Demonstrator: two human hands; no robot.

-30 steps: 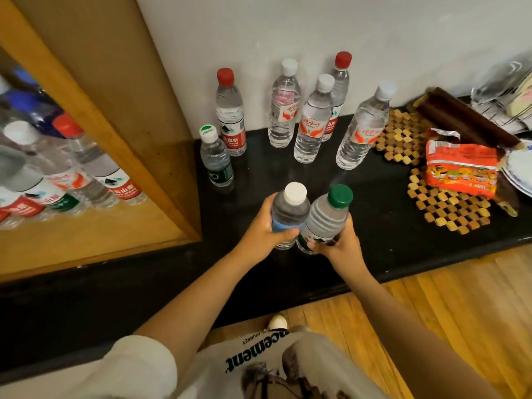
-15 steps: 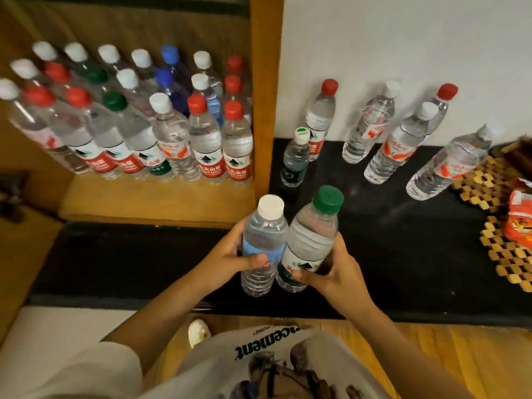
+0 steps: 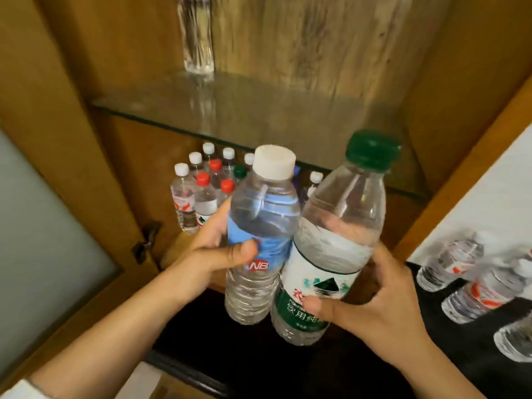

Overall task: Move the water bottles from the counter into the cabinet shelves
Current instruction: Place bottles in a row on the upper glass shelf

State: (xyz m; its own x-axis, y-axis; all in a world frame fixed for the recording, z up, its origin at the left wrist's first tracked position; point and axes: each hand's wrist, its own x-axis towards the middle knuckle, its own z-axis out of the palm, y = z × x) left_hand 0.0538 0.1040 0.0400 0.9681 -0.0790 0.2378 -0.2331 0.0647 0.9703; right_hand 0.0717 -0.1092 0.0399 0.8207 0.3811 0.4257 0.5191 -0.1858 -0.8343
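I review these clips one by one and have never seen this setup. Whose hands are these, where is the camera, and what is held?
There is no machine: a person wears a wide-angle camera on the head, looking down at their own hands. The left hand grips a white-capped bottle with a blue label; the right hand grips a green-capped bottle. Both are raised before an open wooden cabinet. Its glass shelf carries one blurred clear item. Beneath it stand many capped bottles. At right, more bottles wait on the black counter.
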